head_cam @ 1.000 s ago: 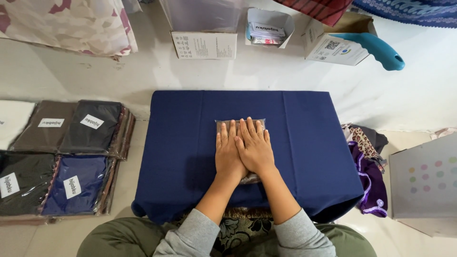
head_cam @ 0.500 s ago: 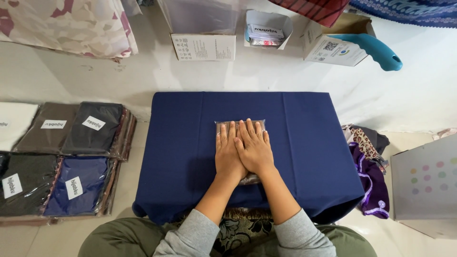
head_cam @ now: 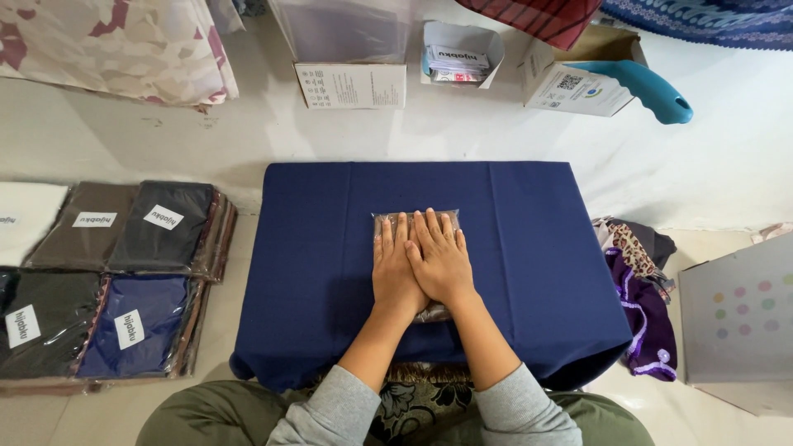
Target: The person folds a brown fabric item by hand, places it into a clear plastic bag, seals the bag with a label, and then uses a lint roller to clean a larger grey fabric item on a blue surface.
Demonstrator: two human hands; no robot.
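blue-draped table (head_cam: 529, 248) — left hand (head_cam: 396, 268), right hand (head_cam: 442, 260) flat on clear packet (head_cam: 413, 220)

Two bare hands are seen, the left hand (head_cam: 396, 268) and the right hand (head_cam: 442, 263), each with five fingers (head_cam: 388, 235) and no rings, watch or bracelets. Behind the fingers, toward the wearer, bare forearms are shown as far as the elbows. Grey long sleeves (head_cam: 326, 413) of soft knit fabric are worn pushed up to about the elbow on both arms. Olive-green trousers (head_cam: 206, 417) are worn, visible further behind the fingers at the lower edge.
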